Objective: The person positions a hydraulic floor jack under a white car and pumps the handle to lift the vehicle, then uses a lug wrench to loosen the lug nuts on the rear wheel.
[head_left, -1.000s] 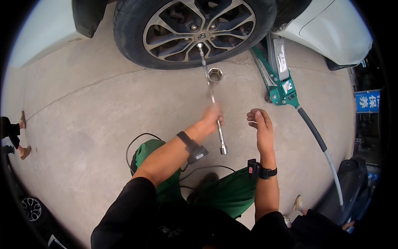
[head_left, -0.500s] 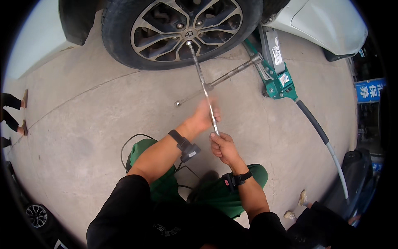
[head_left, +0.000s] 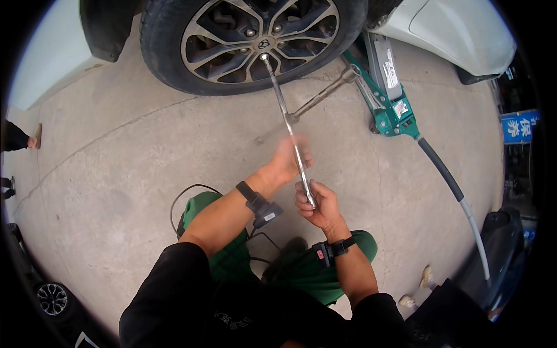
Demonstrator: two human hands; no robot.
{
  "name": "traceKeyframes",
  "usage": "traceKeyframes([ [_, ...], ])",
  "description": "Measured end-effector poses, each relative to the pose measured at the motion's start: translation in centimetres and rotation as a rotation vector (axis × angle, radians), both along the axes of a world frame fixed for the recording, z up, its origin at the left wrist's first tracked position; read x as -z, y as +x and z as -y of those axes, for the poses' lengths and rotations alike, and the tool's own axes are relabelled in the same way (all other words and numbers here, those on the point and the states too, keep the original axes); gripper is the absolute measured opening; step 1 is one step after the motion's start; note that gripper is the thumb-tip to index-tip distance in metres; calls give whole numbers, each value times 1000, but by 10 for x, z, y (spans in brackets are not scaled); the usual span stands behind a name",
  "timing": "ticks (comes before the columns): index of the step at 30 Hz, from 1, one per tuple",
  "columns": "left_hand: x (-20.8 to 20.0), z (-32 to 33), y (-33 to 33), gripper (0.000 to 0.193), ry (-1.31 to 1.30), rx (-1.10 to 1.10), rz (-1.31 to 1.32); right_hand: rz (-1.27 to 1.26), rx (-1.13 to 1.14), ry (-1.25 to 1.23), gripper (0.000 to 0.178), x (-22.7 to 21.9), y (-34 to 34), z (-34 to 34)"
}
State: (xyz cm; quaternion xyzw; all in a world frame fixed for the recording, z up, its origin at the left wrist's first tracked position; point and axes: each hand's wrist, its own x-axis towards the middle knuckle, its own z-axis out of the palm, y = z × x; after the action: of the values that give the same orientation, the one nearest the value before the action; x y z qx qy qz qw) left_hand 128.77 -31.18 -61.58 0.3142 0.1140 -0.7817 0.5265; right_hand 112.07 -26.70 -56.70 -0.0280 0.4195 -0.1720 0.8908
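A chrome cross-shaped lug wrench (head_left: 281, 95) reaches from the car wheel (head_left: 223, 76) toward me. Its far end meets the wheel just below the centre cap. Around its near end, my right hand (head_left: 320, 204) is closed, palm up, with the metal tip showing between fingers and thumb. My left hand (head_left: 288, 158) is beside the shaft, just nearer than the crossing; motion smears its fingers, so their hold cannot be made out. One cross arm points up toward the jack, while the opposite arm is a faint blur on the left.
To the right of the wheel, a green floor jack (head_left: 395, 119) extends under the white car (head_left: 447, 35), its long handle (head_left: 444, 171) slanting toward the lower right. Other people's feet show at the left edge and lower right. A dark cable (head_left: 174, 206) lies by my left knee.
The wrench's cross arms have turned, the left one now blurred. My right hand has shifted slightly nearer and rolled palm up around the end. My left hand stays blurred beside the shaft.
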Motion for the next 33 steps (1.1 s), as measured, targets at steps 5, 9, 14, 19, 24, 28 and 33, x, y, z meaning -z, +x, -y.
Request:
traceKeyframes([
  [5, 6, 2, -9, 16, 13, 7, 114, -635, -308, -729, 24, 14, 2, -5],
  [9, 0, -1, -6, 15, 4, 14, 66, -826, -240, -997, 25, 21, -3, -7],
  [14, -1, 1, -2, 16, -82, 25, -148, -152, -39, -189, 20, 20, -10, 4],
  [19, 14, 2, -4, 15, -4, 31, -28, -875, -607, -972, 18, 33, 3, -2],
  [24, 8, 6, -11, 12, 6, 3, 96, -766, -362, -890, 20, 32, -8, 7],
  [28, -5, 1, -2, 12, -98, -1, -99, -372, -109, -565, 22, 29, -20, 8],
  [33, -9, -1, 3, 12, -41, 5, -72, -726, -471, -873, 25, 27, -4, -4],
])
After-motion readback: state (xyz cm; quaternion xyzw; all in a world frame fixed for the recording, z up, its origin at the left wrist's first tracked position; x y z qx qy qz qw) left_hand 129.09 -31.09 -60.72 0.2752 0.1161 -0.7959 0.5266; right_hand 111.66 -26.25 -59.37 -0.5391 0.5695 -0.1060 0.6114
